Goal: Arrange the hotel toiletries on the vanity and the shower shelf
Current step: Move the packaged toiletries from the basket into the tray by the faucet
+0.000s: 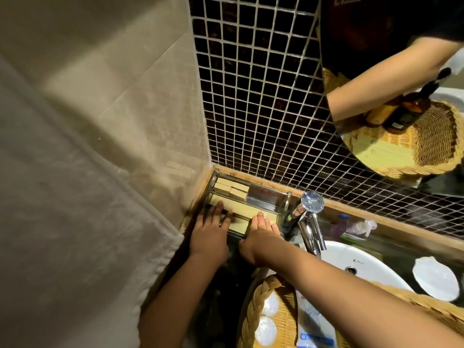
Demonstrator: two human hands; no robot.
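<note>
A clear acrylic organiser (266, 197) stands in the vanity corner against the dark mosaic wall. Small beige boxes (232, 188) fill its back tier, and a long beige box (241, 207) lies in the tier below. Another long beige box (238, 227) rests in the front tier. My left hand (209, 234) is on its left end and my right hand (261, 238) on its right end, fingers laid over it. A wicker basket (253, 312) at the bottom holds round white packets (266, 327) and plastic-wrapped items (313, 330).
A chrome faucet (310, 217) rises just right of the organiser over the white sink (351, 262). A white shell-shaped dish (435, 278) and small wrapped items (351, 227) lie on the counter. A towel (75, 222) hangs at left. The mirror (391, 71) reflects amber bottles.
</note>
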